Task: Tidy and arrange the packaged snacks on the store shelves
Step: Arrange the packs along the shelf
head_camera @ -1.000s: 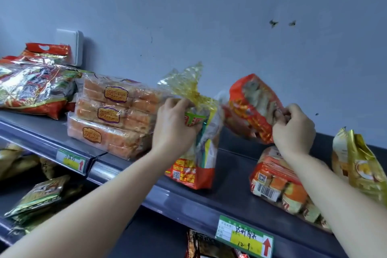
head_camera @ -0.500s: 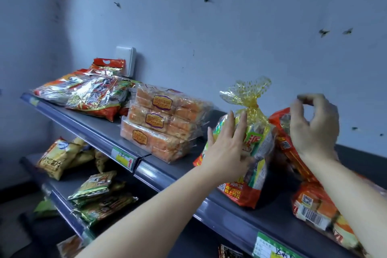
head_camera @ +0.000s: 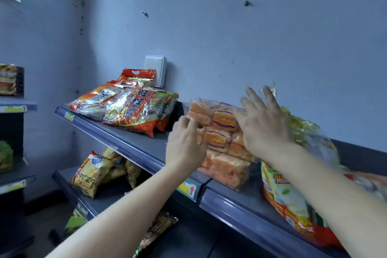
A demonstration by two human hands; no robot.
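Head view: three cake packs (head_camera: 217, 140) stacked; left hand (head_camera: 185, 144) grips end, right hand (head_camera: 263, 128) spread flat.

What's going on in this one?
A person is tidying a dark store shelf. Both hands are at the stack of clear-wrapped orange cake packs: the left hand curls its fingers at the stack's left end, the right hand is spread open over its top right. Blur hides whether either grips. A clear yellow-tied snack bag stands just right of the stack; red and silver cracker bags lie further left.

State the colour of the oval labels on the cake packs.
Gold labels edged in purple; head view.
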